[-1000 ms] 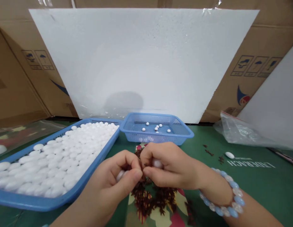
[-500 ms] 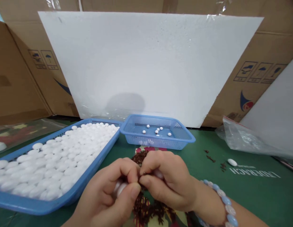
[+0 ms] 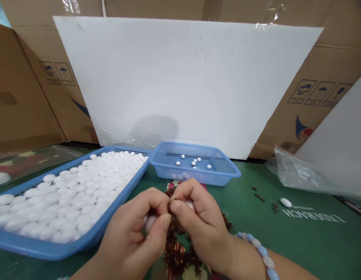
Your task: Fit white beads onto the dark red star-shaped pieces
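My left hand (image 3: 139,229) is closed around a white oval piece (image 3: 150,222), its thumb pressed on top. My right hand (image 3: 197,221), with a blue and white bead bracelet (image 3: 260,251) on its wrist, pinches another white piece (image 3: 189,204) against the left fingertips. Both hands hover just above a heap of dark red-brown bits (image 3: 177,249) lying on a patterned cloth. A large blue tray (image 3: 89,241) full of white oval pieces sits to the left. Just beyond my hands stands a small blue basket (image 3: 224,171) holding several white pieces.
A white foam board (image 3: 186,77) leans on cardboard boxes (image 3: 320,97) at the back. At the right lies a clear plastic bag (image 3: 302,175). One loose white piece (image 3: 285,202) and some dark bits (image 3: 260,196) rest on the green table cover (image 3: 299,237).
My hands stayed pinched together, dipping lower and then coming back up over the dark heap. The view tilted up slightly. Trays have not moved.
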Available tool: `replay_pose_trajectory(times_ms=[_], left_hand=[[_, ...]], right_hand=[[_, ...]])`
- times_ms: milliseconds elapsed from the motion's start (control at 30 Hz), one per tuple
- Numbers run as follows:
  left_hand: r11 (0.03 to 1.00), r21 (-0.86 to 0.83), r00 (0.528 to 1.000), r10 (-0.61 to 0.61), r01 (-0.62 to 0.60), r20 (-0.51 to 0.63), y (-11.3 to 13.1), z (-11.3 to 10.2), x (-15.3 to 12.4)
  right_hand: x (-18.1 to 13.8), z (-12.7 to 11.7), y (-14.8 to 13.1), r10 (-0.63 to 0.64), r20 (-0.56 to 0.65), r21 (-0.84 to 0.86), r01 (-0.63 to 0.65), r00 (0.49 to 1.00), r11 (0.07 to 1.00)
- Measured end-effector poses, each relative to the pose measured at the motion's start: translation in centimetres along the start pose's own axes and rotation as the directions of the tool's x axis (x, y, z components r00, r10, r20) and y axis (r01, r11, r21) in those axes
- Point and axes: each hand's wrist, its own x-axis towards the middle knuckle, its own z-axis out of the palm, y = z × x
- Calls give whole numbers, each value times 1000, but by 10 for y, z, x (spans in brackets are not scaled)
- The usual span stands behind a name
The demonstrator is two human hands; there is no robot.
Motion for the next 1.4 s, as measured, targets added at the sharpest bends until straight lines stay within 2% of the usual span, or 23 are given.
replay_pose_trajectory(times_ms=[67, 133, 233, 367, 467, 567, 633, 700, 767, 833, 933, 967, 1033, 1067, 1100, 1133, 1200, 1233, 1267, 1333, 1367, 1400], left_hand=[[982, 137, 991, 135, -134, 4, 0, -4, 4], [937, 246, 969, 242, -247, 50, 0, -8, 8], [892, 328, 951, 290, -311, 113, 0, -15, 11], [867, 354, 936, 320, -351, 144, 0, -19, 11], [890, 281, 933, 330, -359, 146, -3, -20, 10], [974, 104, 968, 182, -201, 170, -6, -20, 9], [1000, -21, 982, 11, -7, 188, -6, -19, 9], [979, -134, 975, -131, 156, 177, -6, -16, 9], [947, -203, 961, -218, 251, 169, -5, -14, 8], [937, -200, 950, -251, 286, 184, -5, -13, 8], [976, -96, 966, -175, 196, 190, -5, -13, 7], [993, -33, 977, -108, 116, 182, -6, -13, 7], [981, 145, 983, 108, -130, 147, -7, -13, 6], [927, 257, 959, 245, -274, 140, -8, -14, 5], [833, 364, 908, 395, -417, 138, -9, -14, 4], [712, 459, 836, 528, -530, 146, -10, -14, 3], [461, 585, 680, 698, -667, 225, -12, -16, -1], [365, 621, 623, 737, -694, 263, -14, -17, -3], [291, 648, 585, 755, -704, 297, -15, -18, -5], [203, 672, 556, 747, -712, 364, -17, -21, -8], [181, 675, 551, 740, -715, 385, -18, -23, -8], [164, 677, 545, 738, -717, 398, -19, -24, -9]], right_hand=[[1, 0, 1, 97, 5, 99, -97, 995, 990], [4, -1, 2, 152, 69, 197, -162, 986, 967], [7, -4, 2, 175, 176, 250, -216, 969, 944], [7, -7, 0, 157, 185, 180, -191, 970, 965], [7, -10, -2, 46, 185, 65, -59, 982, 996], [9, -15, -3, -167, 216, -122, 196, 962, 973], [11, -18, -4, -317, 237, -238, 371, 918, 898], [13, -20, -5, -447, 267, -320, 516, 854, 795], [14, -20, -5, -534, 292, -389, 609, 793, 691], [14, -20, -4, -570, 303, -467, 641, 763, 610], [12, -19, -3, -565, 308, -568, 625, 765, 536], [11, -18, -2, -560, 307, -593, 615, 770, 520], [9, -16, -1, -554, 289, -642, 587, 781, 494], [8, -15, -1, -546, 271, -664, 565, 793, 491], [7, -14, -1, -530, 252, -681, 537, 810, 497], [6, -13, -1, -504, 235, -693, 507, 831, 512], [4, -11, -4, -430, 205, -694, 440, 879, 570], [4, -10, -5, -376, 193, -680, 400, 906, 615], [4, -9, -7, -311, 175, -654, 346, 934, 672], [6, -9, -11, -108, 138, -544, 166, 985, 823], [7, -9, -12, 31, 137, -450, 34, 990, 893], [9, -9, -13, 181, 157, -339, -119, 971, 933]])
